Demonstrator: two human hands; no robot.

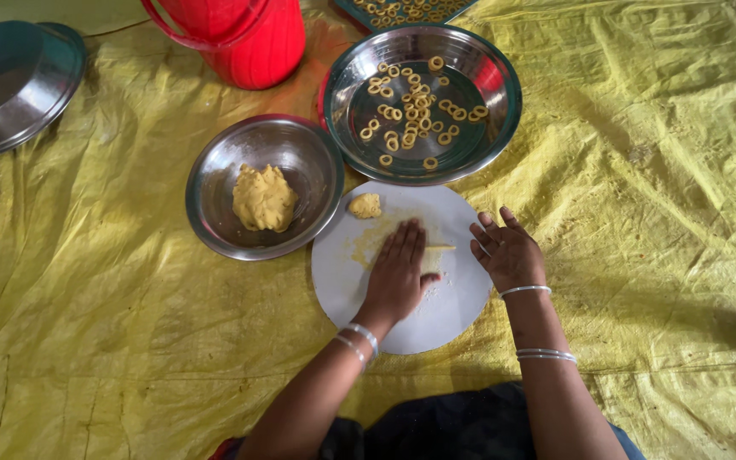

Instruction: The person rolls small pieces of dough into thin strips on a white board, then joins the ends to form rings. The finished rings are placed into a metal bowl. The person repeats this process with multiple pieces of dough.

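Head view: a thin yellow dough strand (438,248) is pressed flat under the open left hand (398,274) on a smooth round white board (445,315), which is laid on crinkled yellow sheeting (641,170). The right hand (508,251), loosely curled and seemingly empty, is rested at the board's rim. Soft dough (264,198) is heaped in a shiny steel bowl (215,170).

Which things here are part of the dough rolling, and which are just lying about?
In use: left hand, right hand, white round board, dough strip, small dough piece, bowl of dough, plate of rings.
Lying about: red container, steel lid.
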